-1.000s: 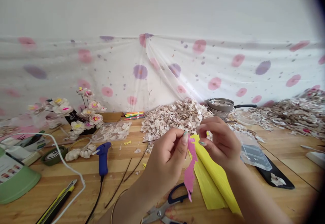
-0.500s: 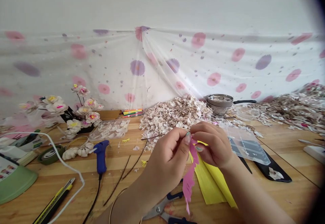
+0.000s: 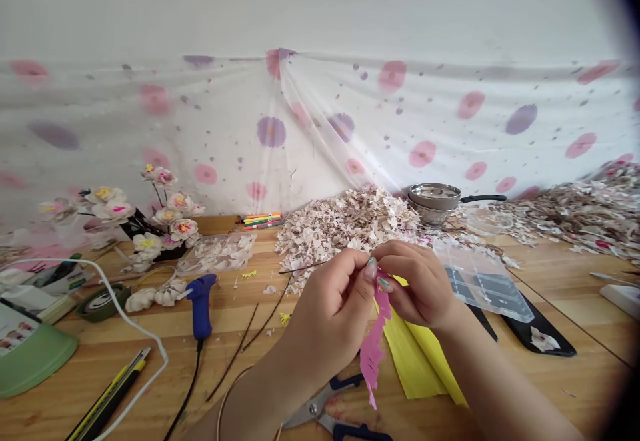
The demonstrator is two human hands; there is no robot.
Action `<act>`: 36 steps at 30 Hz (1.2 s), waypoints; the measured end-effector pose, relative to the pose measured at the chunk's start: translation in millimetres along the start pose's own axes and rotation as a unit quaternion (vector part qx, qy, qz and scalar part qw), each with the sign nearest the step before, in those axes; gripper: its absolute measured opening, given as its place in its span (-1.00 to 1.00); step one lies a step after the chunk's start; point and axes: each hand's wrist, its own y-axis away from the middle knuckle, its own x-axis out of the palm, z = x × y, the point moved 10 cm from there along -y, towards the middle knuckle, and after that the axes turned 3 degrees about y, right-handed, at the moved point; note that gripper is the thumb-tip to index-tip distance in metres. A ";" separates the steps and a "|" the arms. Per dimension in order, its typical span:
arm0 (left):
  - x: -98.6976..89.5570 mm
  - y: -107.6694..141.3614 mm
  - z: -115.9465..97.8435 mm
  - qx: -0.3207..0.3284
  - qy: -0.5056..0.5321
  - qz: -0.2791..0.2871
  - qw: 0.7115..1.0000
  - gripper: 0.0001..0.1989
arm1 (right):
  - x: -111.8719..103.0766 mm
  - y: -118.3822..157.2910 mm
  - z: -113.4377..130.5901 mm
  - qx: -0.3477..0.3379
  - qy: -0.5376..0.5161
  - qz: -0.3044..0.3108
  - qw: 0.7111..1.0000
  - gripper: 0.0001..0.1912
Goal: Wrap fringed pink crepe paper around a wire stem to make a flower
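My left hand (image 3: 345,308) is closed, thumb and fingertip pinched at the top of a fringed pink paper strip (image 3: 373,361). Fingertips of my right hand (image 3: 417,281) meet it there, pressed on the same paper. The strip hangs down between my wrists with a ragged edge. A thin dark twig (image 3: 300,269) passes behind my left hand; whether that hand grips it is hidden. Beneath the hands lie folded yellow crepe paper (image 3: 417,361) and scissors (image 3: 325,408) with dark blue handles, partly covered by the strip and my arm.
To the left are a blue glue gun (image 3: 201,308), a yellow-black utility knife (image 3: 107,394), green tape (image 3: 103,301) and a white cable (image 3: 150,334). Petal scraps (image 3: 350,221) are heaped behind the hands, near metal bowls (image 3: 434,201). A clear compartment box (image 3: 487,281) and a black phone-like slab (image 3: 545,331) lie right.
The hanging end of the pink strip has risen a little. My right thumb has shifted slightly up toward the left fingertips. Both hands stay together in the same place.
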 end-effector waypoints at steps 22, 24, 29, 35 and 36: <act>-4.4 -1.5 -0.5 0.029 -0.048 -0.030 0.998 -0.74 | 2.2 0.1 -1.2 0.017 -0.014 -0.010 1.000 -0.90; -4.6 -1.7 0.7 0.026 -0.050 -0.029 0.998 -0.73 | 2.8 0.6 -1.9 0.023 -0.025 -0.010 0.999 -0.91; -5.2 -1.5 0.2 0.030 -0.064 -0.031 0.997 -0.73 | 5.2 1.5 -5.3 0.055 -0.074 -0.015 0.996 -0.93; -8.6 -1.5 -5.1 0.051 -0.139 -0.054 0.987 -0.78 | 9.9 4.1 -12.7 0.127 -0.134 -0.030 0.982 -0.89; -9.2 -1.6 -6.3 0.058 -0.154 -0.060 0.985 -0.79 | 10.8 5.0 -14.2 0.142 -0.133 -0.030 0.980 -0.87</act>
